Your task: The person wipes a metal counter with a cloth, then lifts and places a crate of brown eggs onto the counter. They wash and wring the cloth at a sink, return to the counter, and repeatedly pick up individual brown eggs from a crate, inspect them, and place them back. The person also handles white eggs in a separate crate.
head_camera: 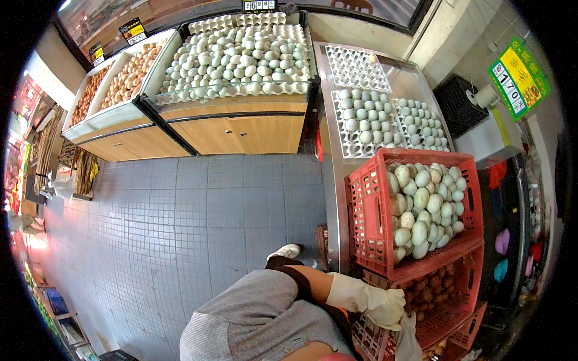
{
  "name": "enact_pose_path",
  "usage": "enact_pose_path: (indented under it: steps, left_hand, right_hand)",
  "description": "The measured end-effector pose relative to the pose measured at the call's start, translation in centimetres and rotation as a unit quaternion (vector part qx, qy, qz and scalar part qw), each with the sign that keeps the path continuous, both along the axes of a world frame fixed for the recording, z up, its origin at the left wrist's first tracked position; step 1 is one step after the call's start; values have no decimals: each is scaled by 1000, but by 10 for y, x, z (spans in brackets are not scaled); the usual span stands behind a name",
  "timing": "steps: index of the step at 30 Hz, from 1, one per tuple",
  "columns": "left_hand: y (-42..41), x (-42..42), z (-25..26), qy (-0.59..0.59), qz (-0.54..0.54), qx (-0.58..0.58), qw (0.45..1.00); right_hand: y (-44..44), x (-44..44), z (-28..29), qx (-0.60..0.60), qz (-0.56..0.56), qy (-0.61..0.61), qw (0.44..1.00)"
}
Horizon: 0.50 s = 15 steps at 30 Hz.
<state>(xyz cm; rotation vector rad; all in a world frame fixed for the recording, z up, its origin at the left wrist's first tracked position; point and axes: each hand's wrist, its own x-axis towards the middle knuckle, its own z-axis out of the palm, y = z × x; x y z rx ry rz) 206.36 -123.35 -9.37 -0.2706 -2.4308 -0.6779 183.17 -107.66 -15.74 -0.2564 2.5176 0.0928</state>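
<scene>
My left hand (381, 304), in a cream rubber glove, reaches right beside the stacked red plastic crates. Its fingers are closed at the top of a limp greyish cloth or glove (408, 336), which hangs down by the lower crate (472, 270). Dark brown eggs (426, 291) lie in shadow inside that crate. The upper crate (386, 216) is tilted and heaped with pale green and off-white eggs (422, 198). I cannot see my right hand.
A steel table (334, 180) carries egg trays (343, 124), some partly filled. Display bins beyond hold pale eggs (235, 58) and brown eggs (131, 74). Price signs (519, 79) hang around. Grey tiled floor (226, 203) lies left, with a white shoe (286, 251) near the table.
</scene>
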Motion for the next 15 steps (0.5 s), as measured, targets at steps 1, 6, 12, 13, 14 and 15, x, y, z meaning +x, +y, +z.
enact_pose_path:
  steps: [1,6,12,13,14,15]
  left_hand:
    - [-2,0,5,-34,-20,-9,999]
    - [3,-2,-2,1,-2,-21,1000]
    - [7,-8,-13,57,33,-25,997]
    - [9,-8,-13,72,35,-24,996]
    - [9,-8,-13,87,41,-25,995]
    - [8,-7,-11,46,33,-31,998]
  right_hand:
    - [3,-1,0,3,-1,4,1000]
    - [16,-13,-8,44,-1,23,999]
    - [-5,29,51,-7,17,-69,997]
    - [3,30,48,-50,-12,-65,997]
    - [7,30,43,-95,-36,-62,993]
    - [9,28,39,-139,-58,-58,987]
